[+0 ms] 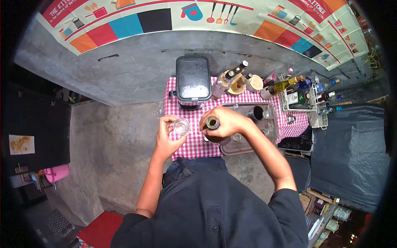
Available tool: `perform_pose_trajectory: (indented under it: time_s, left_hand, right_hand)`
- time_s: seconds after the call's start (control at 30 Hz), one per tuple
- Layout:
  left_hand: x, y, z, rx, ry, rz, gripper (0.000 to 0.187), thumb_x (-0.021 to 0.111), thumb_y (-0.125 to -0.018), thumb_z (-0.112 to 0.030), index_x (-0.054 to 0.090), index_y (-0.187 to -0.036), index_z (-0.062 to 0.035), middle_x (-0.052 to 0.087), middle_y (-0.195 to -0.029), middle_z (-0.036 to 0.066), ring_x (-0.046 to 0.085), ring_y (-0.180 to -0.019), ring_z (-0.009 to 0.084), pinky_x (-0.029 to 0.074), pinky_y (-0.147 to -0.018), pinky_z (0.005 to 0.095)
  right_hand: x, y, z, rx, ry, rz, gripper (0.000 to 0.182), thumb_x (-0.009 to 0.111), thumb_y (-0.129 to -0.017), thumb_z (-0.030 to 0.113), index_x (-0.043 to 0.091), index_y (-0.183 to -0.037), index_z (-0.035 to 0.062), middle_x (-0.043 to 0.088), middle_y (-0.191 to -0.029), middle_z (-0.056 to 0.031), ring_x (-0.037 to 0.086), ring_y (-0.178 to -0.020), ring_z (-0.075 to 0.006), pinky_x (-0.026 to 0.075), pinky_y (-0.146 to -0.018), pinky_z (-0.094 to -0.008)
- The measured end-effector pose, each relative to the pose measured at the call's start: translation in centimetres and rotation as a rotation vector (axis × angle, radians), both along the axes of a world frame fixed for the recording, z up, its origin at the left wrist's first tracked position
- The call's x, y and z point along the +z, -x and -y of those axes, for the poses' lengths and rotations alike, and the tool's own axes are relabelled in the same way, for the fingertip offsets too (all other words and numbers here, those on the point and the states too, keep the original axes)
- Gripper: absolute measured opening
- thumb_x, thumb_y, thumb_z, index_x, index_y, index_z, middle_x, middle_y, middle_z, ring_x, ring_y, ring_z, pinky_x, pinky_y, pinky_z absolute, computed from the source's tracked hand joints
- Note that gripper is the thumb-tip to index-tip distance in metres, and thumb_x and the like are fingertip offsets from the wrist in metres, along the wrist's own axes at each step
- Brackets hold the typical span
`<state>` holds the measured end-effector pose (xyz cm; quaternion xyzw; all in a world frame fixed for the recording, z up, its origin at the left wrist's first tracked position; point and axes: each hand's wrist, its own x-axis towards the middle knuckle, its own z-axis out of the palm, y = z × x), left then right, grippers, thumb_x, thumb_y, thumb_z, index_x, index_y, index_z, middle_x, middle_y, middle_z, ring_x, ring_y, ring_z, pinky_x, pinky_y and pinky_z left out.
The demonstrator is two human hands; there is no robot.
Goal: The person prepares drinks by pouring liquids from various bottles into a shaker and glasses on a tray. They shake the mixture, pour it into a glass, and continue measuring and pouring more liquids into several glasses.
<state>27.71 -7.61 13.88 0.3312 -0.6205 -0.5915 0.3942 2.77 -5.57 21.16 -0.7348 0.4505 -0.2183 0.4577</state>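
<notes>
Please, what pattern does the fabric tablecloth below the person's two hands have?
The fabric tablecloth has a pinkish-red and white check, best seen in the head view.

Place: we take it for a small bar-like drinks corner in a plain room; home or shop, we cannot tell.
Banner: printed cooking utensils and "THE KITCHEN" on the banner (157,22) give us a kitchen theme.
Walls and floor: we see a bare grey wall (136,72) and a rough grey floor (99,136).
Checked cloth: the pink-and-white cloth (192,149) bears bottles (285,86), a white wire basket (297,110) and a tray (231,150) of cups.
Drinks in hand: clear cup (181,126), open bottle (212,121).
Furnishings: pink chair (57,172), dark sheeting (351,149).
</notes>
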Motion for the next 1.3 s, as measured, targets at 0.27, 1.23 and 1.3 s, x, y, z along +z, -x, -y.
perform_pose_trajectory:
  time_s: [0.27,1.23,1.3]
  left_hand:
    - [2.8,3.5,-1.7,-0.162,0.108,0.008,0.056,0.075,-0.073,0.008,0.043,-0.116,-0.0054,0.049,-0.118,0.01,0.057,-0.112,0.0193,0.05,-0.098,0.0353]
    - [0.2,18.7,-8.4,-0.179,0.29,0.315,0.047,0.076,-0.07,-0.004,0.058,-0.114,-0.0014,0.061,-0.111,0.015,0.062,-0.107,0.0322,0.049,-0.091,0.0388]
    - [0.4,19.3,-8.6,-0.177,0.282,0.321,0.047,0.076,-0.07,-0.004,0.058,-0.114,-0.0013,0.061,-0.111,0.015,0.062,-0.107,0.0322,0.05,-0.091,0.0389]
  right_hand:
    - [4.1,2.1,-2.4,0.055,-0.156,-0.327,0.025,0.069,-0.073,0.027,0.066,-0.073,0.0025,0.065,-0.066,-0.0195,0.065,-0.066,-0.0372,0.049,-0.062,-0.0458]
    - [-1.6,14.7,-9.0,0.08,-0.4,-0.561,0.04,0.073,-0.072,0.035,0.069,-0.08,-0.0038,0.069,-0.079,-0.0245,0.07,-0.08,-0.0376,0.054,-0.074,-0.0446]
    - [-2.4,15.3,-9.2,0.094,-0.392,-0.589,0.042,0.073,-0.072,0.036,0.069,-0.081,-0.0047,0.069,-0.08,-0.025,0.07,-0.081,-0.0378,0.054,-0.075,-0.0446]
